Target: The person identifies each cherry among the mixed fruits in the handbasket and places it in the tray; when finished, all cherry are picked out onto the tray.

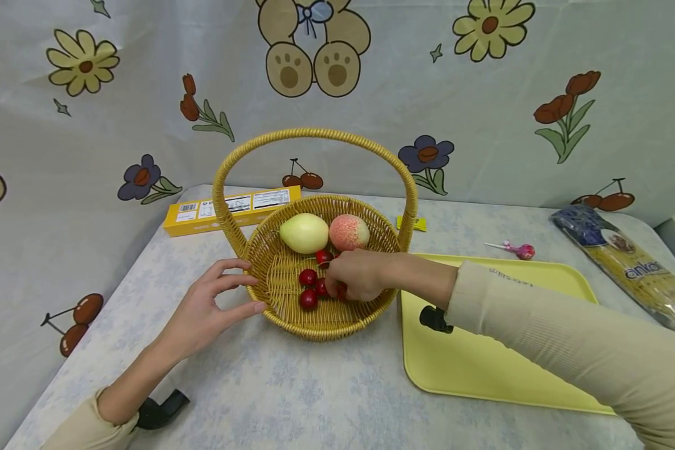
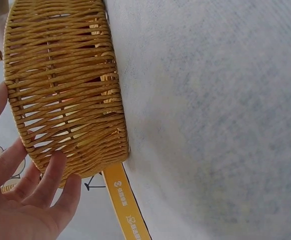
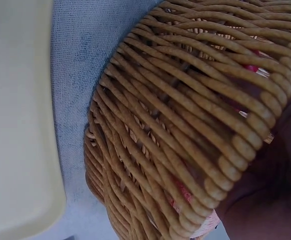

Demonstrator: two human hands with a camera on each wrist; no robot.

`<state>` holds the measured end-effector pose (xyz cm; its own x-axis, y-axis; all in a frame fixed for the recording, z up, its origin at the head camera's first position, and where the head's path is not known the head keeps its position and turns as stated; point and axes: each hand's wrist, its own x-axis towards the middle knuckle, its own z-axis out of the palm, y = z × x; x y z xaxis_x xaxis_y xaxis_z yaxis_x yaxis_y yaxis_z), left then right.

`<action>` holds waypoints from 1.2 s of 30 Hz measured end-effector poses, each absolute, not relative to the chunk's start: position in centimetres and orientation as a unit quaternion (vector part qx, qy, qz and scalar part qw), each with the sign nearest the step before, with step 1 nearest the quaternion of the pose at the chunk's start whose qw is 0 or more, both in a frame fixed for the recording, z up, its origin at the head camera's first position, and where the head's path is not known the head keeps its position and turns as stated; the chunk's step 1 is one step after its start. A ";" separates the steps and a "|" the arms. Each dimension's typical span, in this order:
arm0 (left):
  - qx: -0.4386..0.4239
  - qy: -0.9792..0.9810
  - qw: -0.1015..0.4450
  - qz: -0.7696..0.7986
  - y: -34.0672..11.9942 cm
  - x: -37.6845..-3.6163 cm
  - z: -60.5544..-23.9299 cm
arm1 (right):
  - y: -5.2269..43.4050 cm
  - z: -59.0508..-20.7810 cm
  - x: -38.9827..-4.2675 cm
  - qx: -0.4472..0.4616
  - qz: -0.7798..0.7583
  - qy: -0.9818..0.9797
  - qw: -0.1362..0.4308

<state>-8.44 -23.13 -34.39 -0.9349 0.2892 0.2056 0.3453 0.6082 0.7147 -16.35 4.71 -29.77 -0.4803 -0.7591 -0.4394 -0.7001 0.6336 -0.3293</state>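
A round wicker basket (image 1: 292, 325) with a tall arched handle stands on the table. Inside lie a pale yellow-green pear (image 1: 304, 233), a pink peach (image 1: 349, 232) and several dark red cherries (image 1: 308, 300). My right hand (image 1: 360, 275) reaches over the basket's right rim, fingers curled down around a cherry (image 1: 342, 291) that shows partly between them; its fingertips are mostly hidden. My left hand (image 1: 214, 303) is spread at the left rim. In the left wrist view its fingers (image 2: 53, 175) touch the woven side, and the thumb is at the rim.
A yellow tray (image 1: 484, 362) lies right of the basket, under my right forearm. Behind the basket are a long yellow box (image 1: 230, 209) and a small yellow packet (image 1: 419, 224). A lollipop (image 1: 523, 251) and a bag of pasta (image 1: 624, 250) lie farther right.
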 end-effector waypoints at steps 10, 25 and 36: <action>-0.175 -0.896 0.029 -0.407 -23.2 -8.5 -34.5 | 4.4 -30.3 -16.5 -0.419 -0.039 0.862 0.283; -0.173 -0.896 0.023 -0.408 -23.2 -8.6 -34.4 | 4.7 -29.7 -16.6 -0.430 -0.026 0.850 0.303; -0.165 -0.897 0.019 -0.409 -23.2 -8.5 -34.4 | 6.9 -28.1 -15.8 -0.474 -0.101 0.842 0.237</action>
